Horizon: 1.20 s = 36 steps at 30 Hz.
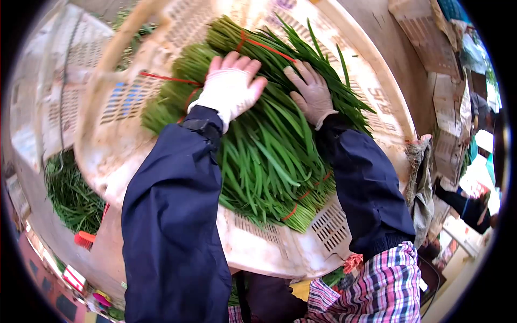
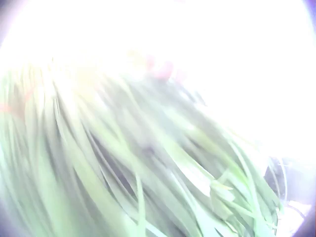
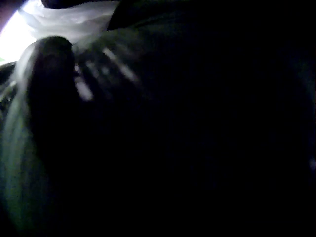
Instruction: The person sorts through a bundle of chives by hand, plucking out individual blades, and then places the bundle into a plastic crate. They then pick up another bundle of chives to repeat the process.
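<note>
Bundles of long flat green leaves, which look like garlic chives (image 1: 264,156), lie together on a pale plastic crate (image 1: 116,137). Red ties (image 1: 172,78) bind them near their paler stem ends. My left hand (image 1: 229,83), in a white glove with bare fingertips, rests spread on the stems at the upper left. To its right, my gloved right hand (image 1: 312,94) lies across the leaves of the upper bundle, fingers extended. The left wrist view is washed out, though leaves (image 2: 123,163) fill its lower part. Most of the right wrist view is black.
Another perforated crate (image 1: 75,81) stands at the left. Below it lies a heap of loose greens (image 1: 72,191) beside an orange brush (image 1: 84,239). More crates (image 1: 425,35) line the right side. A grey cloth (image 1: 423,185) hangs at the crate's right edge.
</note>
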Available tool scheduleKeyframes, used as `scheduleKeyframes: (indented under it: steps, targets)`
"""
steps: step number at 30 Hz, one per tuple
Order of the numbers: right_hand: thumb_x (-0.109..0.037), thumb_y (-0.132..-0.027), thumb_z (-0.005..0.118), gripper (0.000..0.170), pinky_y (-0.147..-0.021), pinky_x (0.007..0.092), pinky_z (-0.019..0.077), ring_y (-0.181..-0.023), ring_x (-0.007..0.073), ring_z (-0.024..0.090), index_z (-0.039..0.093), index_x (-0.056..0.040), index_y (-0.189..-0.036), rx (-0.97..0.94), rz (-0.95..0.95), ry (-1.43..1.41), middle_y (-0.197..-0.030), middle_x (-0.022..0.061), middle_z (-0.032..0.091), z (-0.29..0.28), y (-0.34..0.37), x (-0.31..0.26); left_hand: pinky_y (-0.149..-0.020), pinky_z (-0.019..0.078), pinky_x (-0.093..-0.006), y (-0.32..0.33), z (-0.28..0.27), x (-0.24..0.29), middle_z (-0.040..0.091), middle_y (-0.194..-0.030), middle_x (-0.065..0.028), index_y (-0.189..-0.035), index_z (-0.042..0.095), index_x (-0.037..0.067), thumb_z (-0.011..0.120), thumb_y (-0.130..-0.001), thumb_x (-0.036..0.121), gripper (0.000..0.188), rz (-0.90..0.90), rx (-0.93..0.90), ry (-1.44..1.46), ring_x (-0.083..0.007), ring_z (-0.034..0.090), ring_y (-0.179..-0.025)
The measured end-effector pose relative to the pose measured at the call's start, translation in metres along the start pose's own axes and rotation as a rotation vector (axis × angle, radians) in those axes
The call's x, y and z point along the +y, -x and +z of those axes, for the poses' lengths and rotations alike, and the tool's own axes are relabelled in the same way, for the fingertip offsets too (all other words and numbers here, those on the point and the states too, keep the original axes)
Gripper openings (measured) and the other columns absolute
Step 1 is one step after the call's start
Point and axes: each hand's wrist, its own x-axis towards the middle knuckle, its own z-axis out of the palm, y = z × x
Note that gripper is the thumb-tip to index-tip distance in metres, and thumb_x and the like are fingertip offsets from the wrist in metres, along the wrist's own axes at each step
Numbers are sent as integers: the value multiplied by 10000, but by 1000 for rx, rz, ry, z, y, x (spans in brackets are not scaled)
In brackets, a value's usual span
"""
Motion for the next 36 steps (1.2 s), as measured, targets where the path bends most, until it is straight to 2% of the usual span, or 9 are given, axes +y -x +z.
scheduleKeyframes:
  steps: [4, 10, 13, 16, 18, 22, 26, 29, 36]
  targets:
    - [-219, -845, 610, 602, -1061, 470, 352, -1317, 369, 376, 416, -202, -1415, 22, -24, 65, -1462, 121, 367, -2, 2, -5, -877, 484, -404, 29, -101, 13, 645, -1054, -156, -1122, 618, 17, 532, -915, 335, 389, 168, -228, 11, -320, 605, -1014]
    - [-282, -891, 589, 618, -1070, 477, 340, -1320, 375, 382, 349, -242, -1459, 36, 15, 151, -1506, 102, 340, 4, 8, -4, -845, 504, -363, 155, -254, 53, 660, -1004, -155, -1085, 644, 30, 618, -879, 139, 234, 382, 284, 57, -314, 634, -949]
    - [-331, -904, 551, 589, -1079, 493, 315, -1336, 373, 363, 356, -234, -1452, 70, 122, 133, -1508, 106, 341, -1, 33, -8, -920, 466, -358, 288, -322, 92, 637, -1143, -180, -1156, 614, -34, 544, -851, -45, 313, 292, 298, -128, -320, 609, -1055]
    - [-321, -888, 552, 614, -1073, 503, 322, -1342, 375, 360, 350, -194, -1454, -8, 251, 116, -1510, 135, 326, -23, 91, -19, -976, 438, -372, 453, -336, 145, 620, -1173, -173, -1156, 609, -25, 526, -848, -52, 321, -128, 307, -205, -316, 593, -1099]
    - [-322, -881, 560, 637, -1078, 467, 336, -1358, 360, 350, 343, -172, -1461, -175, 338, 128, -1531, 141, 292, -47, 147, -29, -992, 426, -371, 576, -308, 179, 619, -1193, -149, -1181, 601, -19, 438, -915, 0, 312, -563, 440, 104, -270, 588, -1119]
    - [-328, -903, 551, 517, -1021, 360, 422, -1215, 304, 537, 482, -147, -1383, -526, 519, -92, -1333, 148, 554, -86, 193, 0, -971, 445, -328, 782, -233, 278, 663, -1111, -125, -1114, 639, -10, 497, -949, 62, 230, -1104, 552, -1, -233, 610, -1067]
    - [-253, -906, 592, 403, -969, 341, 454, -1121, 285, 604, 582, -88, -1273, -191, 371, -131, -1218, 134, 639, -135, 214, -31, -942, 453, -323, 923, -111, 372, 659, -1070, -112, -1111, 622, -46, 449, -1008, 201, 319, -1437, 884, 323, -202, 596, -999]
    - [-298, -880, 598, 273, -854, 370, 492, -976, 304, 645, 678, -109, -1060, -7, 257, -261, -1012, 152, 682, -148, 206, -60, -904, 448, -303, 958, -19, 436, 616, -913, -62, -998, 626, -19, 478, -994, 238, 297, -1515, 1231, 589, -166, 568, -907]
    - [-404, -837, 650, 387, -893, 368, 487, -1049, 278, 628, 678, -122, -1100, -104, 86, -43, -1076, 107, 684, -151, 175, -173, -779, 459, -310, 950, 90, 523, 660, -882, -60, -989, 668, -24, 519, -965, 292, 350, -1907, 1131, 833, -155, 570, -810]
